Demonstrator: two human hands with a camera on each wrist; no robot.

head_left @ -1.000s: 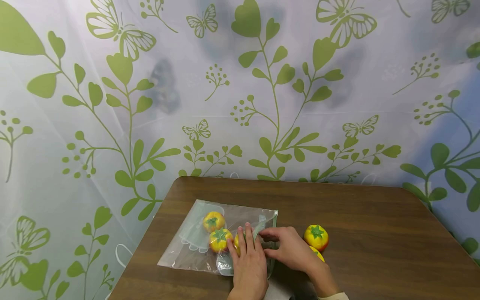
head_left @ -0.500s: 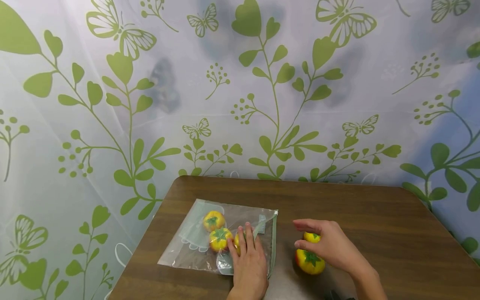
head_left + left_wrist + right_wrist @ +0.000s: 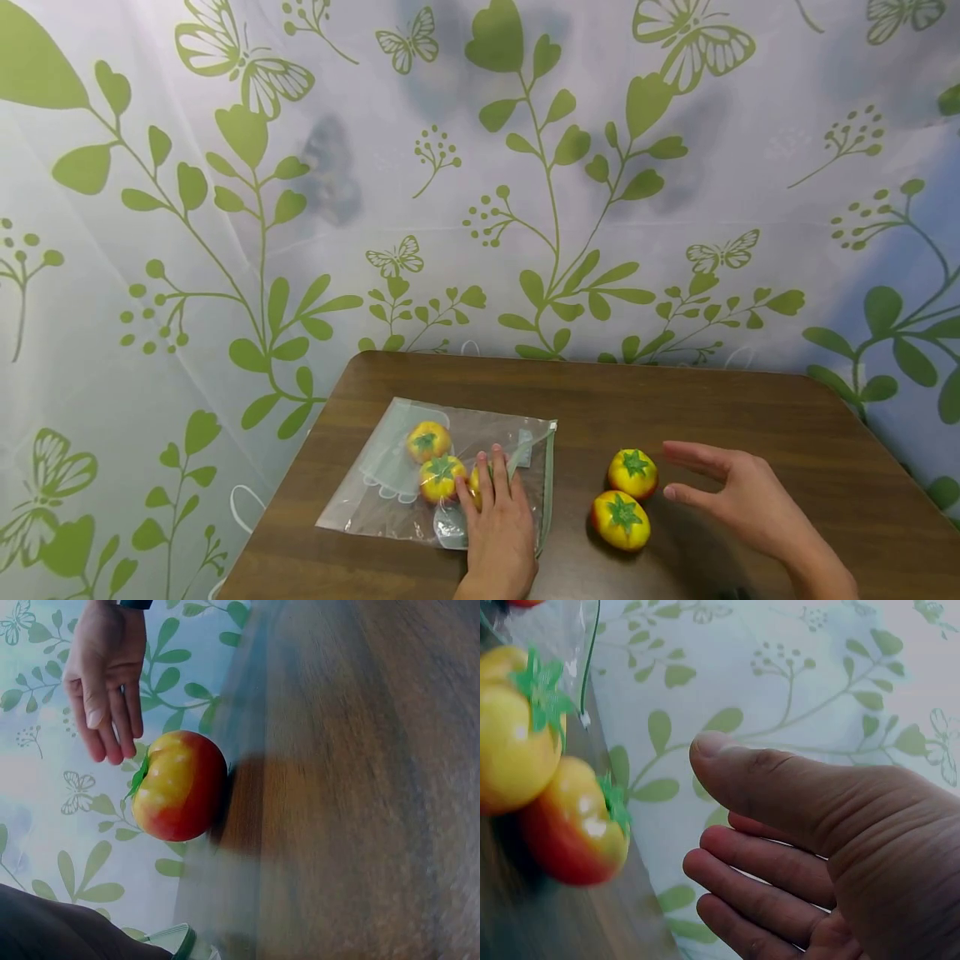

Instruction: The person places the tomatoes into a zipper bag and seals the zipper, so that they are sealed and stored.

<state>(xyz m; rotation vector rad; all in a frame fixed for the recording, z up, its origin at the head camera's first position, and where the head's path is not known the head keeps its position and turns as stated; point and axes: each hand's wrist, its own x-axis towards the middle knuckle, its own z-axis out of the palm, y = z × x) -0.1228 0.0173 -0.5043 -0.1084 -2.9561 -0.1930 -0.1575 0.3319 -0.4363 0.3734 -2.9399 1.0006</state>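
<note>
Right hand point(image 3: 742, 497), two fruits point(image 3: 621, 522) between, plastic bag point(image 3: 375, 518) beyond

A pale hanging cloth point(image 3: 352, 275) fills the background, printed with green leafy stems point(image 3: 551, 233), sprigs of round berries and outlined butterflies point(image 3: 411, 40); its right edge looks bluish. Before it stands a brown wood-grain bench point(image 3: 735, 433) with rounded far corners. A thin white loop point(image 3: 234, 506) shows beside its left edge.
</note>
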